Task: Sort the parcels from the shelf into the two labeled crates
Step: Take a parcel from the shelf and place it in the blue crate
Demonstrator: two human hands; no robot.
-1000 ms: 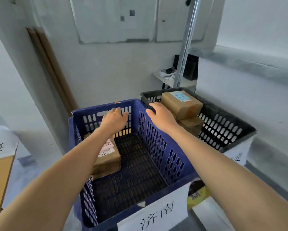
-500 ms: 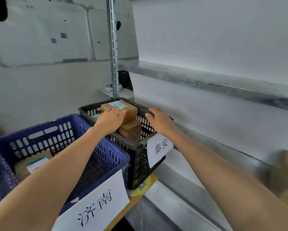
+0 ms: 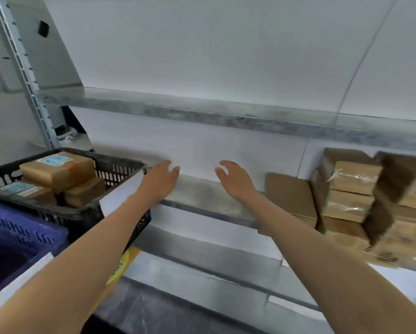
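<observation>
Grip empty: left hand (image 3: 162, 180) and right hand (image 3: 235, 182) hang slack-fingered above the shelf (image 3: 202, 195). Best next: reach right to parcel stack (image 3: 346, 182), lift 1 top parcel, read label.

You have brown parcels (image 3: 351, 189) stacked at the right end of the shelf (image 3: 202, 195). Left of the shelf stands the black crate (image 3: 120, 163) holding three boxes (image 3: 57, 168), and farther left the blue crate (image 3: 21, 227).

white device (image 3: 68, 138) on side table (image 3: 83, 142), yellow sticker (image 3: 120, 264)
</observation>
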